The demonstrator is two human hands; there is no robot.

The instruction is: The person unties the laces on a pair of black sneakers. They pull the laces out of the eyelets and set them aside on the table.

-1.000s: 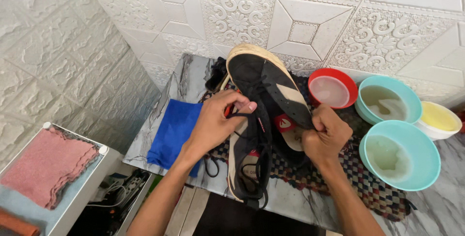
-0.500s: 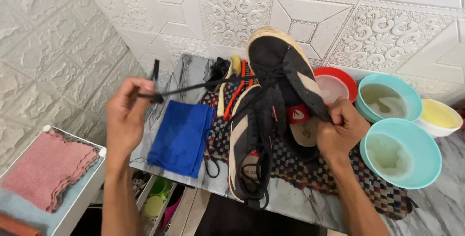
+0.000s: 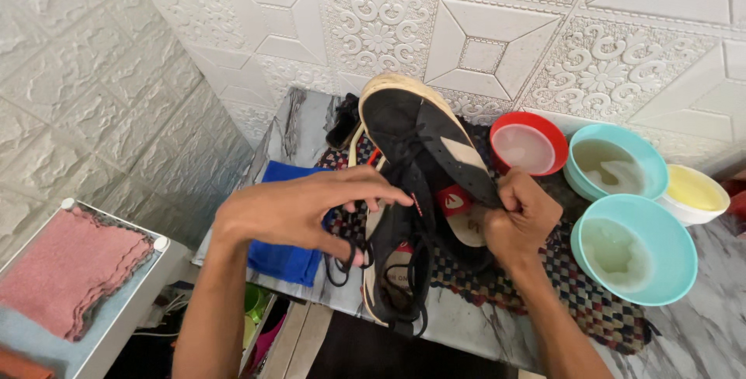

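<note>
Unlacing step: my right hand (image 3: 519, 220) clamps the black suede sneaker with cream stripes (image 3: 423, 146) upright, left hand (image 3: 303, 212) pinching its black lace (image 3: 404, 165); next pull needs slack from the eyelets.

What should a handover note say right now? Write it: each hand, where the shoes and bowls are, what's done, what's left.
Left hand: fingers pinching the black lace of the raised shoe.
Right hand: gripping that shoe at its side, holding it tilted up, toe toward the wall.
Second shoe: lying on the woven mat, lace still threaded.
Blue cloth: on the counter beside the left hand.
Bowls: red, two teal, one white, at the right; the teal ones hold cloudy water.
Done: lace partly loosened.
Left: lace not fully out; both shoes look dry.
</note>
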